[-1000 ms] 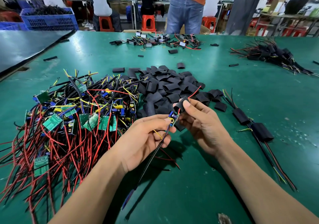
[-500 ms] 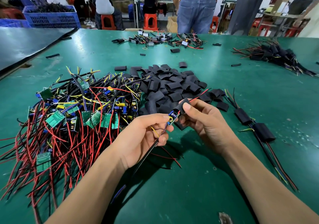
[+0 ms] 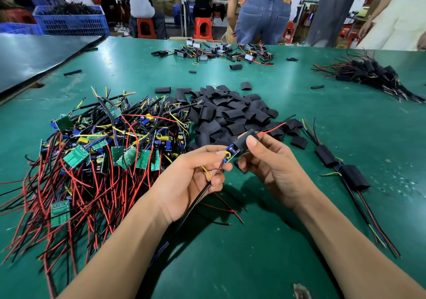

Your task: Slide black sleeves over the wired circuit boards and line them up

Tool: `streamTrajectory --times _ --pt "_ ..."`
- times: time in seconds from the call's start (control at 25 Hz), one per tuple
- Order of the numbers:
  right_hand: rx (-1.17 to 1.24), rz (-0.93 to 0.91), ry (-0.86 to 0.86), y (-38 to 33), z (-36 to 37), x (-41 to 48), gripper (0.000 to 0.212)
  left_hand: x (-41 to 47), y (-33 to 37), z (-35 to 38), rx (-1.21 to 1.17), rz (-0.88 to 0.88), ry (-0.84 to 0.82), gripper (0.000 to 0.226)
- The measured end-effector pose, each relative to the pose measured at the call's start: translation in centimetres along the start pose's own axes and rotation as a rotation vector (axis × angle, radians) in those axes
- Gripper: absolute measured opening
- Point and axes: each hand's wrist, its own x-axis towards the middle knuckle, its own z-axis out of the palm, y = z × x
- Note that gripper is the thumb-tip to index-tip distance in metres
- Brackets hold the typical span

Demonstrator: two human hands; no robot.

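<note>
Presently my left hand (image 3: 191,183) pinches the circuit board (image 3: 231,152) while my right hand (image 3: 274,169) grips a sleeve (image 3: 245,140) half over it; I judge two finished units (image 3: 353,177) lie to their right, with the unsleeved heap (image 3: 96,155) at left.

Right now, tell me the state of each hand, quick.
Left hand: closed, pinching the wired circuit board at its wire end.
Right hand: closed, holding the black sleeve, which is partly over that board.

The smooth green table top (image 3: 299,241) has a dull sheen; the matt black rubbery sleeves (image 3: 230,114) are heaped beside glossy red plastic-coated wires (image 3: 76,195).
</note>
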Motion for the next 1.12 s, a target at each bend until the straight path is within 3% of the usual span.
streamTrajectory --times 0.48,0.88,1.12 --pt "-0.088 -0.047 -0.001 0.0 0.1 -0.2 0.005 0.1 0.0 -0.5 -0.041 -0.020 -0.016 0.017" --pt "-0.080 0.066 0.076 0.3 -0.3 0.4 0.033 0.6 -1.2 0.0 0.304 0.234 0.198 0.014" --pt "-0.040 0.133 0.018 0.2 -0.5 0.3 0.030 0.5 -1.4 0.1 0.434 0.331 0.257 0.018"
